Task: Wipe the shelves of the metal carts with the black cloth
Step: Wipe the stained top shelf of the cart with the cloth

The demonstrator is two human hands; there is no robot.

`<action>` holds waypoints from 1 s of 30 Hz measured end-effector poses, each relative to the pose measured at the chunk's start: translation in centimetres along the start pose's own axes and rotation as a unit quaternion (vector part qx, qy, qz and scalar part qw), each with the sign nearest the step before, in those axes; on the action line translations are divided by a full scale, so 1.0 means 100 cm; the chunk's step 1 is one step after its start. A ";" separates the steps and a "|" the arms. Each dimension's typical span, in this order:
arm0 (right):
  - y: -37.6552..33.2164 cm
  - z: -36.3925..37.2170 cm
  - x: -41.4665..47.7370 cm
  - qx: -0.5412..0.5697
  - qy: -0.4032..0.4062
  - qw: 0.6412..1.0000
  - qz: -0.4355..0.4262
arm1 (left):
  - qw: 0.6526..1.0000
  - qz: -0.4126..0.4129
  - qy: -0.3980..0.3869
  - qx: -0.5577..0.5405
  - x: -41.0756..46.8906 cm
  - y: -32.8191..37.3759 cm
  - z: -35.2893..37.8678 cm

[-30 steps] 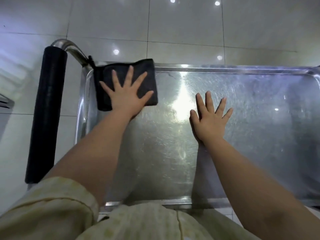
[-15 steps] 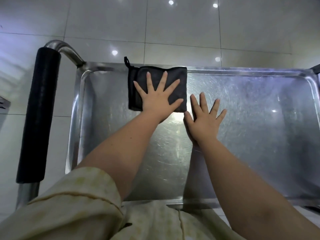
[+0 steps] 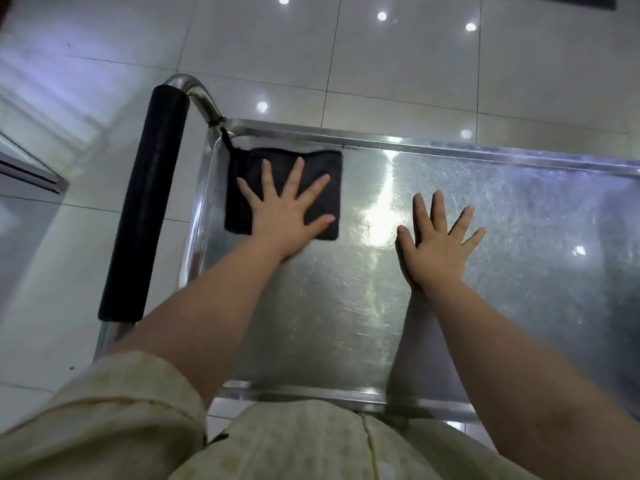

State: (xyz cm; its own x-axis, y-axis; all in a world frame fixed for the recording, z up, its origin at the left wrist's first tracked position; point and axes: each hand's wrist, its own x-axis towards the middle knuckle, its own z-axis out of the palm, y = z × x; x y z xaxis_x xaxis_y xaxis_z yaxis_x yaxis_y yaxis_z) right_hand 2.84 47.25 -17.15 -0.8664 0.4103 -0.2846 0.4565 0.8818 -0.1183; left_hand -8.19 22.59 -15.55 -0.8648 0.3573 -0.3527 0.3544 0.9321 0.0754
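A folded black cloth (image 3: 329, 168) lies flat in the far left corner of the metal cart's top shelf (image 3: 329, 323). Its hanging loop points toward the corner post. My left hand (image 3: 287, 213) presses down on the cloth with straight, spread fingers. My right hand (image 3: 436, 247) rests flat on the bare steel to the right of the cloth, fingers spread, holding nothing. A wide gap of shiny metal separates the two hands.
The cart's push handle (image 3: 145, 202), wrapped in black foam, runs along the shelf's left end. A raised rim (image 3: 450, 148) borders the shelf. Glossy white floor tiles (image 3: 381, 64) surround the cart. A low metal edge (image 3: 31, 171) shows at far left.
My left hand slid the cloth from the middle of the far rim back left into the corner. My right hand stayed flat on the shelf.
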 end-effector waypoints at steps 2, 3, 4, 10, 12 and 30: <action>0.001 0.001 0.001 0.002 -0.002 1.000 0.002 | 0.999 0.036 -0.004 0.005 -0.035 0.028 0.018; 0.001 0.001 0.002 -0.001 -0.002 1.000 0.004 | 0.999 0.051 0.001 0.001 -0.058 0.039 0.030; 0.001 0.001 0.002 -0.005 -0.003 1.000 0.005 | 0.998 0.061 0.014 -0.004 -0.083 0.046 0.042; 0.000 0.001 0.003 -0.013 -0.003 1.000 0.004 | 0.996 0.076 0.055 -0.003 -0.163 0.010 0.078; 0.000 0.002 0.003 -0.011 -0.004 1.000 0.003 | 0.999 0.037 0.038 -0.001 -0.153 -0.001 0.069; -0.002 0.003 0.010 -0.018 -0.012 1.000 0.006 | 1.000 -0.010 -0.006 0.004 -0.060 -0.039 0.021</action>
State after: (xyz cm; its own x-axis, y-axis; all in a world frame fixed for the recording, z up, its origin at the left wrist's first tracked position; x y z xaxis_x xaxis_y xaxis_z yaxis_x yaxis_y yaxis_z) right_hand 1.96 47.39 -17.65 -0.8558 0.4148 -0.3090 0.4582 0.8852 -0.0808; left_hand -3.65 16.66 -15.70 -0.8676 0.3369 -0.3658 0.3391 0.9388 0.0603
